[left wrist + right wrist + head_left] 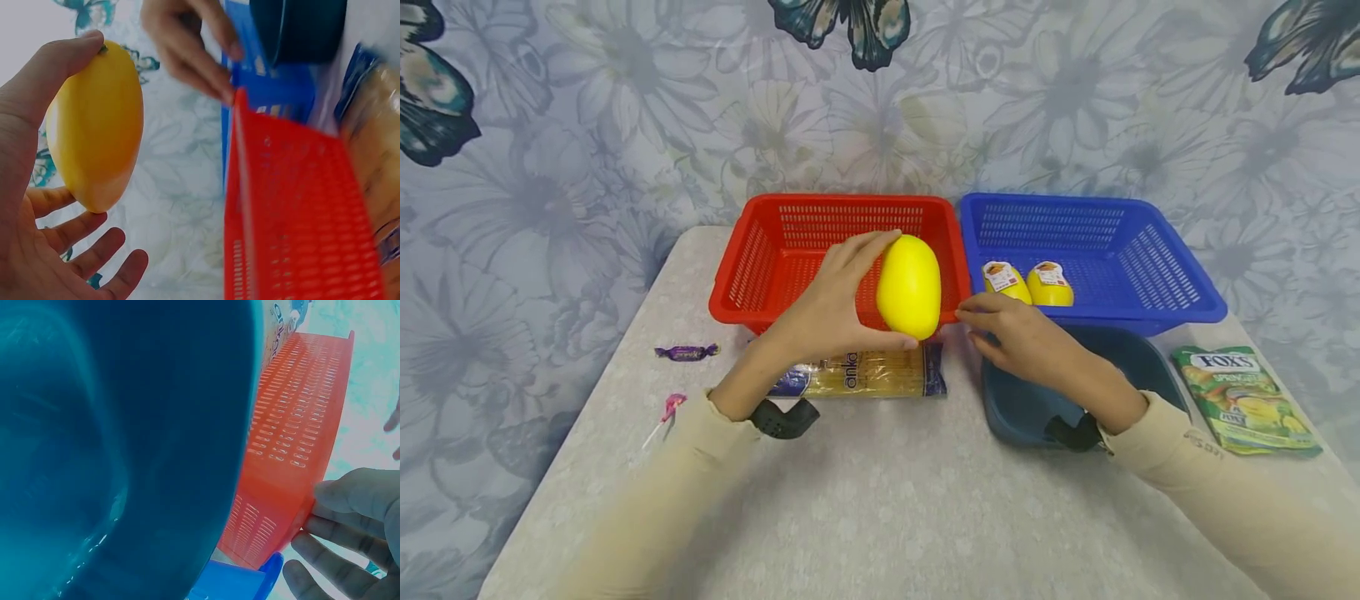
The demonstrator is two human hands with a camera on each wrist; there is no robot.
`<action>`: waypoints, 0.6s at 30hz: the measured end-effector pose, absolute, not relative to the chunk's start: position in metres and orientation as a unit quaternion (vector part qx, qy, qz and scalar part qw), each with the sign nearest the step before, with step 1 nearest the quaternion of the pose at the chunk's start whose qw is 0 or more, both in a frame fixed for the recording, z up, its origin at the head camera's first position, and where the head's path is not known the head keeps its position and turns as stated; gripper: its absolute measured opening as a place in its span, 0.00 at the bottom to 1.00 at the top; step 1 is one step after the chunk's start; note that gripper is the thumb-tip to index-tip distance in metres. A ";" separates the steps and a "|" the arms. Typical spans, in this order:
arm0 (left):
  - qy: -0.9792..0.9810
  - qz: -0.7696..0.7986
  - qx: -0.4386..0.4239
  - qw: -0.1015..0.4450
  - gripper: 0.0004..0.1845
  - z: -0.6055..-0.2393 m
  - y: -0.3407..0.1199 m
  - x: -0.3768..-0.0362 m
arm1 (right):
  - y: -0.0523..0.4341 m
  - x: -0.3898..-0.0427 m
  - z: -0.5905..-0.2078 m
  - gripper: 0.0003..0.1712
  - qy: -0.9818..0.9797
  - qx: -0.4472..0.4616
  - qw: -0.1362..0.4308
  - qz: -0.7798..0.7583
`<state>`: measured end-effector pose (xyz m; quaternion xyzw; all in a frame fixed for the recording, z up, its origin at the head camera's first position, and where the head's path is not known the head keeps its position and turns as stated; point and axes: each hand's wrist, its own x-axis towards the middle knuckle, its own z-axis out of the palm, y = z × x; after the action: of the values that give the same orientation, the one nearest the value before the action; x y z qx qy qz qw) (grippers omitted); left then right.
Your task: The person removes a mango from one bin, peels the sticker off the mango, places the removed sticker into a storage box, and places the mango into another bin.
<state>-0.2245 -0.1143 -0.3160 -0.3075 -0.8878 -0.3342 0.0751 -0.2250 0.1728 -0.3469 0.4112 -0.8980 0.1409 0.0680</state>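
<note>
My left hand holds a smooth yellow mango upright between thumb and fingers, just above the front rim of the red basket. In the left wrist view the mango lies against the thumb, with the other fingers spread below it. My right hand reaches over a dark blue bowl, and its fingertips touch the red basket's front right corner. Two labelled yellow mangoes lie in the blue basket.
A pack of spaghetti lies in front of the red basket, under my left wrist. A green Fox's candy bag is at the right edge. A purple sweet and a pink lollipop lie at the left. The baskets stand against a flowered wall.
</note>
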 end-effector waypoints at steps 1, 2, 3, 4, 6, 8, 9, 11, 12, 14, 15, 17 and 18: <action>-0.890 -0.331 -0.303 0.077 0.60 -0.313 -0.114 -0.230 | 0.173 -0.225 -0.347 0.20 -0.898 0.411 0.067 0.141; -0.892 -0.329 -0.301 0.079 0.60 -0.309 -0.114 -0.236 | 0.172 -0.224 -0.347 0.20 -0.899 0.410 0.067 0.141; -0.893 -0.327 -0.299 0.080 0.60 -0.306 -0.114 -0.241 | 0.172 -0.224 -0.347 0.20 -0.899 0.409 0.067 0.141; -0.894 -0.325 -0.297 0.081 0.60 -0.303 -0.114 -0.247 | 0.172 -0.224 -0.347 0.20 -0.899 0.408 0.067 0.141; -0.897 -0.321 -0.293 0.080 0.60 -0.298 -0.113 -0.259 | 0.172 -0.223 -0.347 0.20 -0.899 0.409 0.069 0.141; -0.899 -0.317 -0.291 0.076 0.60 -0.294 -0.111 -0.269 | 0.173 -0.222 -0.348 0.20 -0.899 0.408 0.069 0.141; -0.901 -0.315 -0.289 0.072 0.60 -0.293 -0.110 -0.274 | 0.173 -0.222 -0.348 0.21 -0.900 0.408 0.068 0.141; -0.905 -0.310 -0.285 0.067 0.60 -0.291 -0.108 -0.284 | 0.173 -0.221 -0.348 0.21 -0.900 0.407 0.068 0.139; -0.907 -0.307 -0.282 0.063 0.60 -0.291 -0.106 -0.289 | 0.173 -0.221 -0.347 0.21 -0.900 0.407 0.067 0.139; -0.911 -0.303 -0.274 0.052 0.60 -0.291 -0.104 -0.299 | 0.172 -0.221 -0.347 0.21 -0.901 0.406 0.065 0.138; -0.914 -0.300 -0.270 0.047 0.60 -0.292 -0.103 -0.305 | 0.172 -0.220 -0.346 0.21 -0.901 0.405 0.064 0.138; -0.920 -0.289 -0.263 0.036 0.60 -0.293 -0.100 -0.316 | 0.172 -0.220 -0.346 0.21 -0.902 0.404 0.062 0.137; -0.922 -0.285 -0.262 0.031 0.60 -0.294 -0.099 -0.321 | 0.172 -0.219 -0.346 0.21 -0.903 0.403 0.062 0.136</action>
<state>-0.3213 -0.0993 -0.2939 -0.2621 -0.9216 -0.2845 0.0307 -0.2193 0.1717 -0.3457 0.4033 -0.9027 0.1364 0.0621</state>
